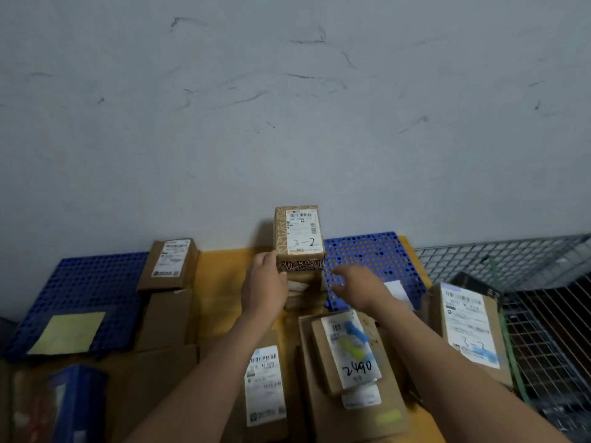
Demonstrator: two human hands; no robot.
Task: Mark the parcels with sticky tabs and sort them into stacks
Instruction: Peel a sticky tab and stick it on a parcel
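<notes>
A small patterned brown parcel (299, 235) with a white label marked "3-2" tops a stack of boxes by the wall. My left hand (265, 284) touches its lower left edge, fingers mostly straight. My right hand (356, 287) hovers just right of the stack over a blue perforated board (372, 257), fingers spread and holding nothing. Below it lies a parcel marked "2490" (350, 353) with blue and yellow sticky tabs on its label. Another "3-2" parcel (468, 327) with a blue tab lies at the right.
Brown boxes (169, 265) are stacked at the left beside a second blue board (92, 282) bearing a yellow sheet (68, 332). A labelled box (265, 385) lies between my arms. A wire mesh basket (527, 282) stands at the right. The wall is close behind.
</notes>
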